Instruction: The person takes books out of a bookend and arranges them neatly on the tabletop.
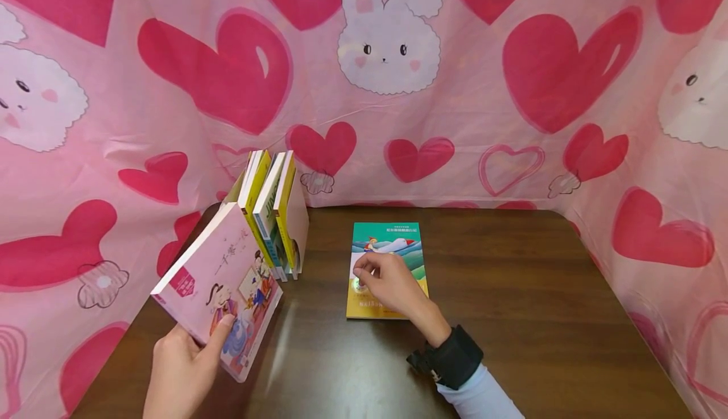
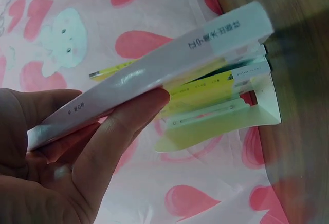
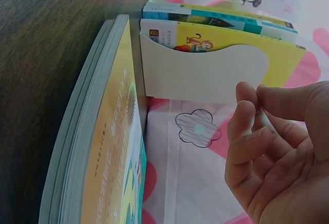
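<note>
My left hand (image 1: 184, 368) grips a pink picture book (image 1: 227, 286) by its lower edge, thumb on the cover and the book tilted. In the left wrist view, the pale spine of this pink book (image 2: 139, 72) crosses above the fingers of the left hand (image 2: 77, 152). My right hand (image 1: 395, 283) is over a green and yellow book (image 1: 389, 308) lying flat. In the right wrist view, the curled fingers and thumb tip of the right hand (image 3: 277, 147) meet with nothing visible between them; page edges of stacked layers (image 3: 85, 126) show beneath the yellow cover.
Several upright books (image 1: 264, 210) stand in a pale holder (image 1: 298, 217) at the back left, beyond the pink book. The holder's curved side (image 3: 195, 75) faces the flat book. Pink cloth (image 1: 398, 115) with hearts and rabbits surrounds the dark wooden table (image 1: 512, 292).
</note>
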